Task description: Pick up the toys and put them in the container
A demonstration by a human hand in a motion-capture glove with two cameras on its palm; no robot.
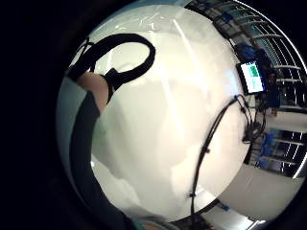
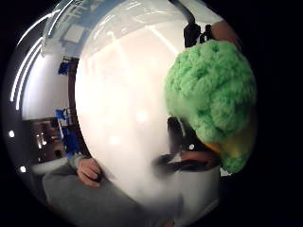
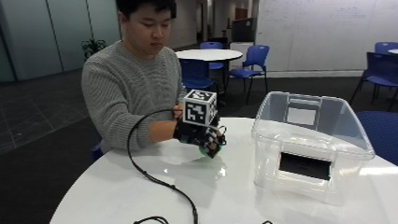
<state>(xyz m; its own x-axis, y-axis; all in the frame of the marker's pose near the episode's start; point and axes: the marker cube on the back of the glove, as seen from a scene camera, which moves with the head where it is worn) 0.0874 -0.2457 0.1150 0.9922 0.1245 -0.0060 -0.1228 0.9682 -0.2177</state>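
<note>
White tabletop (image 3: 187,196) is lying just under my gloved right hand (image 3: 200,133), whose fingers are curling, as far as I can tell, around the green plush toy (image 2: 210,94), while the clear container (image 3: 311,144) is waiting open-topped beside it, away from my body.

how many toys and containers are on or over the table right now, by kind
green plush toy, held in the gloved right hand: 1
clear plastic container on the white table: 1
total: 2
</note>
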